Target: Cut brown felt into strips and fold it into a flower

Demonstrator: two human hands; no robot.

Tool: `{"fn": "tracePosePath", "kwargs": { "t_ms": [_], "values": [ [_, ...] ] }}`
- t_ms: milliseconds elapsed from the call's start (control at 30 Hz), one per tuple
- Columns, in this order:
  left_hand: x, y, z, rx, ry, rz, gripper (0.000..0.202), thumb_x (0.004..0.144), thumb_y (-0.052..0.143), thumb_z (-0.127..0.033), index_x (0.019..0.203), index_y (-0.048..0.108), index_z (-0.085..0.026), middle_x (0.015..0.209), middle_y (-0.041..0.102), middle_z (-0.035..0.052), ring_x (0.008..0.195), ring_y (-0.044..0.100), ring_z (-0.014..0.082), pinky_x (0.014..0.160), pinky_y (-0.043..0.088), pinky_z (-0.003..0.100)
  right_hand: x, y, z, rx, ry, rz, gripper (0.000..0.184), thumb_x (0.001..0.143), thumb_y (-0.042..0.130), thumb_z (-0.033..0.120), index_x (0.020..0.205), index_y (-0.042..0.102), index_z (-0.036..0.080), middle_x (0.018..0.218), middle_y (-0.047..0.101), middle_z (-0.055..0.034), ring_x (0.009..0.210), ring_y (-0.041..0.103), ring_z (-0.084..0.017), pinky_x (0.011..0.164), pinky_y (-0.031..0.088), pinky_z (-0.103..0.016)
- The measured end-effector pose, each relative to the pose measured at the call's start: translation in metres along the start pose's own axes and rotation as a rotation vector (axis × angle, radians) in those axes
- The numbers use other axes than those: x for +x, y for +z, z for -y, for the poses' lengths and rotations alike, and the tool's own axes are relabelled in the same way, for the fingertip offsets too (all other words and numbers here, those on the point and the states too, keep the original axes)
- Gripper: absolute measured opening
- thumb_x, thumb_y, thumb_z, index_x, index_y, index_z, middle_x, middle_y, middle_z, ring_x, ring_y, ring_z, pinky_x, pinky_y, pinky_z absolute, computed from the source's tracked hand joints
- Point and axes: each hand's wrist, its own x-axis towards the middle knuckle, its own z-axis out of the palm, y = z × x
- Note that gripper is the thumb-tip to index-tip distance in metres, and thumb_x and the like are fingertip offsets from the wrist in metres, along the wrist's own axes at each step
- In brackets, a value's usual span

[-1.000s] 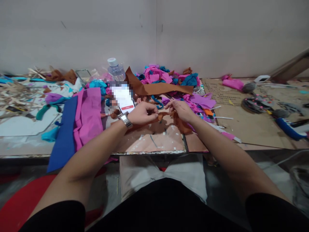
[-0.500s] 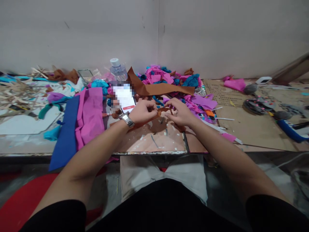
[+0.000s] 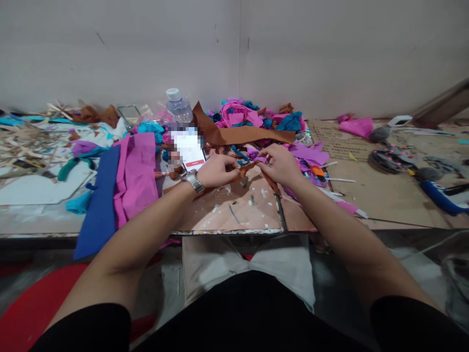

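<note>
Between my two hands a narrow strip of brown crepe paper (image 3: 248,167) is stretched above the work board (image 3: 220,210). My left hand (image 3: 219,170), with a metal watch on the wrist, pinches the strip's left part. My right hand (image 3: 277,164) grips the other end with thumb and fingers, and a brown tail hangs below it. Just left of my left hand lies a phone (image 3: 191,146) with a lit screen. Behind my hands, a wide brown paper piece (image 3: 249,136) rests on a heap of pink, blue and purple paper (image 3: 244,115).
Blue (image 3: 98,195) and pink sheets (image 3: 137,176) lie on the left, the blue one hanging over the edge. A plastic bottle (image 3: 178,107) stands behind the phone. Green-handled pliers (image 3: 69,167) lie farther left. On the right is cardboard (image 3: 351,190) with a dark round tray (image 3: 390,159).
My hands have moved slightly apart, with my right hand shifting up and right. The brown paper, bunched before, is now pulled out into a straighter strip.
</note>
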Motion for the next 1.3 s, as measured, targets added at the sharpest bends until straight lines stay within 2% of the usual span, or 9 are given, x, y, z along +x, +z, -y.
{"fn": "tracePosePath", "kwargs": {
  "t_ms": [300, 433, 533, 633, 700, 833, 967, 1167, 1300],
  "values": [
    [0.000, 0.000, 0.002, 0.043, -0.038, -0.004, 0.020, 0.084, 0.059, -0.031, 0.075, 0.070, -0.017, 0.071, 0.070, 0.0012, 0.066, 0.060, 0.0157, 0.075, 0.043, 0.032, 0.003, -0.004, -0.008, -0.079, -0.012, 0.038, 0.010, 0.089, 0.073, 0.026, 0.086, 0.078, 0.018, 0.089, 0.069, -0.0095, 0.089, 0.061, -0.027, 0.083, 0.043, -0.040],
    [0.000, 0.000, 0.002, 0.035, -0.011, 0.040, 0.019, 0.084, 0.059, -0.030, 0.077, 0.070, -0.017, 0.070, 0.069, 0.0008, 0.064, 0.058, 0.0150, 0.070, 0.041, 0.031, -0.001, -0.006, 0.001, -0.074, 0.010, 0.025, 0.015, 0.093, 0.069, 0.028, 0.099, 0.078, 0.018, 0.095, 0.068, -0.0097, 0.090, 0.062, -0.026, 0.079, 0.043, -0.037],
    [0.000, 0.000, 0.000, 0.032, 0.000, 0.046, 0.021, 0.085, 0.058, -0.031, 0.078, 0.071, -0.017, 0.072, 0.071, 0.0016, 0.064, 0.058, 0.0151, 0.069, 0.040, 0.031, -0.004, -0.008, 0.012, -0.053, 0.023, 0.034, 0.025, 0.095, 0.068, 0.040, 0.108, 0.075, 0.020, 0.103, 0.068, -0.0094, 0.093, 0.063, -0.026, 0.079, 0.044, -0.036],
    [0.001, -0.001, 0.001, 0.024, -0.040, 0.008, 0.021, 0.084, 0.059, -0.032, 0.077, 0.072, -0.016, 0.073, 0.071, 0.0024, 0.065, 0.059, 0.0158, 0.068, 0.041, 0.031, -0.005, -0.009, 0.019, -0.081, 0.025, 0.143, 0.046, 0.085, 0.078, 0.049, 0.120, 0.070, 0.020, 0.113, 0.069, -0.0106, 0.100, 0.065, -0.028, 0.078, 0.045, -0.036],
    [0.001, -0.001, 0.001, 0.035, -0.066, -0.031, 0.021, 0.084, 0.059, -0.031, 0.077, 0.072, -0.016, 0.072, 0.071, 0.0023, 0.066, 0.060, 0.0163, 0.069, 0.042, 0.031, -0.005, -0.009, 0.018, -0.115, 0.056, 0.227, 0.046, 0.084, 0.078, 0.043, 0.122, 0.068, 0.020, 0.114, 0.072, -0.0102, 0.100, 0.066, -0.029, 0.077, 0.045, -0.036],
    [0.000, 0.000, 0.001, 0.054, -0.095, -0.054, 0.021, 0.084, 0.059, -0.032, 0.082, 0.073, -0.017, 0.073, 0.072, 0.0026, 0.067, 0.061, 0.0172, 0.069, 0.042, 0.032, -0.002, -0.010, 0.013, -0.152, 0.111, 0.252, 0.025, 0.092, 0.062, 0.026, 0.112, 0.074, 0.020, 0.109, 0.077, -0.0096, 0.098, 0.066, -0.028, 0.078, 0.043, -0.037],
    [0.000, 0.001, 0.001, 0.031, -0.042, -0.004, 0.023, 0.086, 0.059, -0.034, 0.082, 0.073, -0.017, 0.077, 0.073, 0.0028, 0.069, 0.062, 0.0169, 0.070, 0.043, 0.031, 0.001, -0.010, 0.007, -0.156, 0.070, 0.190, 0.031, 0.087, 0.052, 0.012, 0.101, 0.079, 0.018, 0.106, 0.077, -0.0107, 0.099, 0.063, -0.028, 0.087, 0.039, -0.041],
    [0.000, 0.000, 0.000, 0.027, 0.034, 0.090, 0.028, 0.091, 0.057, -0.040, 0.082, 0.071, -0.017, 0.074, 0.069, 0.0011, 0.065, 0.057, 0.0143, 0.066, 0.038, 0.030, 0.000, -0.004, -0.005, -0.252, 0.157, 0.092, 0.028, 0.081, 0.051, 0.013, 0.080, 0.078, 0.019, 0.100, 0.077, -0.0110, 0.106, 0.056, -0.031, 0.097, 0.026, -0.051],
    [0.000, -0.002, 0.000, 0.028, 0.019, 0.130, 0.030, 0.092, 0.055, -0.042, 0.083, 0.070, -0.017, 0.073, 0.068, 0.0007, 0.065, 0.056, 0.0146, 0.066, 0.037, 0.030, -0.001, -0.001, -0.016, -0.224, 0.137, 0.092, 0.025, 0.076, 0.054, 0.013, 0.076, 0.078, 0.019, 0.093, 0.077, -0.0130, 0.102, 0.056, -0.033, 0.097, 0.028, -0.053]
  ]
}}
